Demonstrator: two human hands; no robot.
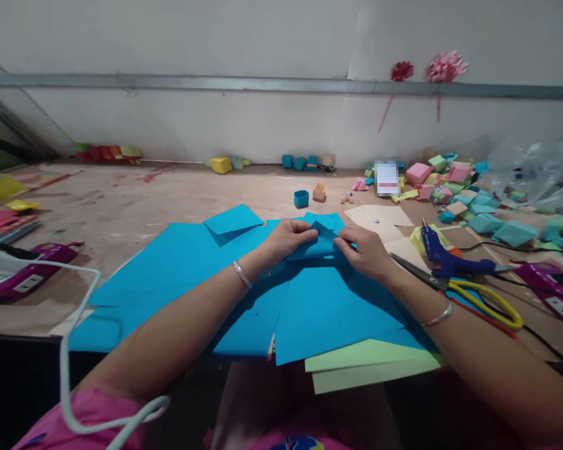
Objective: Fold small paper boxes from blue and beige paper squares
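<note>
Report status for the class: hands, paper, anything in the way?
Left hand, right hand: holding small blue paper piece. Larger blue sheets beneath. Scissors and glue gun near right forearm.

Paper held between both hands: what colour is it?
The paper is blue, showing in the head view.

The worktop (182, 194) was marked by red streaks. Its front middle was covered by overlapping blue sheets (338, 300), beneath which green sheets (373, 365) were left jutting past the front edge. Beige sheets (380, 216) were spread at their far right. The right side was taken up by scissors (443, 284), a glue gun (443, 261), a purple power strip (551, 294) and heaped paper boxes (516, 231). A second power strip (32, 272) was placed at the left. Towards the back, a blue box (301, 199) and a beige box (319, 192) were set side by side.
</note>
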